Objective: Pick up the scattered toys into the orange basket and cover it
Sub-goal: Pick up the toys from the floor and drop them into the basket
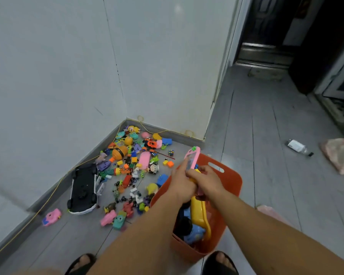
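Grey tiled floor (266, 155), meeting white walls in a far-left corner.
Scattered toys (135, 163): a mixed, many-coloured heap on the floor in that corner, spreading toward the near side.
Orange basket (232, 181): upright on the floor, near centre, just right of the heap, uncovered, with a slot handle in its far rim. Inside lie a yellow toy (200, 215) and a blue toy (194, 234).
Black toy car (83, 187): overturned at the heap's left edge, wheels up.
Left hand (182, 184): above the basket, grip closed on the lower end of a pink handheld toy (192, 157), index finger straight along it.
Right hand (208, 180): touching the left, fingers curled on the same toy's lower end.
Clear plastic bottle (298, 147): lying far right, well apart.
Pink toy camera (52, 217): near left, alone.
Puzzle cube (171, 152): at the heap's far-right edge.
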{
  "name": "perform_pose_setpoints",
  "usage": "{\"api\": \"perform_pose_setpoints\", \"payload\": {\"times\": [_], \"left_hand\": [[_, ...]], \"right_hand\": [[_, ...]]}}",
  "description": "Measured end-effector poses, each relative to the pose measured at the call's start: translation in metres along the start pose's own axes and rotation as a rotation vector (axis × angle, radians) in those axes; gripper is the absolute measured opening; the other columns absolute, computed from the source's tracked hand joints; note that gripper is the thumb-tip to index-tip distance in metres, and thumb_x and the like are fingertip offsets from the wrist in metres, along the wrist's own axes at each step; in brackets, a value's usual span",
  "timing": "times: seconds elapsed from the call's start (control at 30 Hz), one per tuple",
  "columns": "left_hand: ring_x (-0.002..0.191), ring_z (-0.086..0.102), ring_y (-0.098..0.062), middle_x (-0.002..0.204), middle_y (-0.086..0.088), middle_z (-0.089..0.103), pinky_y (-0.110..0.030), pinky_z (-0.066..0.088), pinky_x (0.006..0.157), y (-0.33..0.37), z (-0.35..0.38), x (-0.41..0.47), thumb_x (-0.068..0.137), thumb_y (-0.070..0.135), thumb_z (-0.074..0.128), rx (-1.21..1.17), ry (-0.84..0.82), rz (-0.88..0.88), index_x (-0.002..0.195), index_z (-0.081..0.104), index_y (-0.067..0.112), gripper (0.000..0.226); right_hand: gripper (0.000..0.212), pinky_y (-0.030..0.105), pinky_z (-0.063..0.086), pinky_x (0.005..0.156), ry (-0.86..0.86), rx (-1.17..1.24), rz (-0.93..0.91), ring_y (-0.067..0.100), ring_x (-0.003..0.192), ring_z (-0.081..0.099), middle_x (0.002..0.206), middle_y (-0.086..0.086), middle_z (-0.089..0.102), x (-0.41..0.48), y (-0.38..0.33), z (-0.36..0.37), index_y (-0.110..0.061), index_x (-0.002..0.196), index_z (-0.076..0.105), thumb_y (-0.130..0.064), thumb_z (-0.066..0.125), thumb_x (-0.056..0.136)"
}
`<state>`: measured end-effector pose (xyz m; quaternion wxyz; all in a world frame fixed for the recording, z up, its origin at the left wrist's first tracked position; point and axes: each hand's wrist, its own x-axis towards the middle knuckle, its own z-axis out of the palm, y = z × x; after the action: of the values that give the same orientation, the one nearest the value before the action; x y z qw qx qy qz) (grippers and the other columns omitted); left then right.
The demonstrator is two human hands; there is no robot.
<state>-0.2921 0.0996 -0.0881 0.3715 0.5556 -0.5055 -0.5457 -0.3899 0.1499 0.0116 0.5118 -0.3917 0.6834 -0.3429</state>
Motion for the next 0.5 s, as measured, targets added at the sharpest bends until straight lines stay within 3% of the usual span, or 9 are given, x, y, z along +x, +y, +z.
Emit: {"api": "perform_pose_setpoints", "payload": {"times": [0.13,0.2,0.23,0.3,0.33,0.4,0.5], "left_hand": [[0.079,0.067,-0.034,0.115,-0.026,0.055,-0.042,0.062,0.058,0.024,-0.004,-0.027,0.061,0.005,0.057,0.04,-0.035,-0.058,0.148,0.03,0.061,0.107],[0.062,0.058,-0.021,0.094,-0.02,0.058,-0.029,0.05,0.048,0.037,-0.007,-0.035,0.061,0.003,0.057,0.069,-0.116,-0.064,0.158,0.028,0.039,0.108],[0.064,0.057,-0.02,0.092,-0.019,0.061,-0.029,0.049,0.052,0.038,-0.007,-0.035,0.063,0.001,0.059,0.092,-0.159,-0.055,0.16,0.026,0.031,0.106],[0.077,0.063,-0.029,0.102,-0.024,0.066,-0.036,0.051,0.062,0.038,-0.01,-0.036,0.073,-0.009,0.063,0.098,-0.234,-0.081,0.161,0.023,0.032,0.105],[0.083,0.066,-0.033,0.105,-0.023,0.068,-0.038,0.054,0.062,0.034,-0.011,-0.035,0.075,-0.012,0.062,0.104,-0.242,-0.104,0.159,0.023,0.039,0.106],[0.088,0.066,-0.031,0.109,-0.017,0.069,-0.034,0.055,0.06,0.032,-0.013,-0.032,0.083,-0.014,0.059,0.11,-0.245,-0.119,0.158,0.024,0.043,0.101],[0.084,0.056,-0.022,0.106,-0.017,0.063,-0.026,0.05,0.067,0.034,-0.016,-0.033,0.089,-0.021,0.051,0.086,-0.265,-0.178,0.156,0.015,0.037,0.095]], "right_hand": [[0.082,0.035,0.059,0.054,0.024,-0.052,-0.019,0.021,0.076,0.07,0.116,0.004,0.066,0.013,0.016,0.001,-0.031,0.124,0.054,-0.06,0.073,0.05],[0.083,0.048,0.063,0.077,0.036,-0.132,-0.108,0.026,0.103,0.069,0.129,0.005,0.062,0.025,0.023,0.0,-0.038,0.131,0.053,-0.063,0.071,0.054],[0.079,0.054,0.059,0.088,0.025,-0.19,-0.127,0.029,0.12,0.061,0.14,0.006,0.055,0.028,0.024,0.0,-0.041,0.134,0.052,-0.061,0.07,0.059],[0.079,0.054,0.047,0.107,-0.005,-0.27,-0.133,0.03,0.15,0.029,0.159,0.005,0.035,0.025,0.024,-0.003,-0.045,0.147,0.043,-0.054,0.068,0.072],[0.08,0.05,0.039,0.115,-0.027,-0.291,-0.136,0.027,0.155,0.016,0.165,0.004,0.026,0.024,0.023,-0.004,-0.044,0.152,0.037,-0.05,0.067,0.079],[0.082,0.04,0.03,0.119,-0.04,-0.315,-0.137,0.022,0.157,0.011,0.17,0.003,0.01,0.025,0.023,-0.008,-0.04,0.157,0.032,-0.047,0.068,0.084],[0.082,0.033,0.03,0.117,-0.041,-0.32,-0.129,0.017,0.156,0.016,0.171,0.0,0.004,0.025,0.024,-0.007,-0.039,0.156,0.034,-0.046,0.069,0.083]]}}
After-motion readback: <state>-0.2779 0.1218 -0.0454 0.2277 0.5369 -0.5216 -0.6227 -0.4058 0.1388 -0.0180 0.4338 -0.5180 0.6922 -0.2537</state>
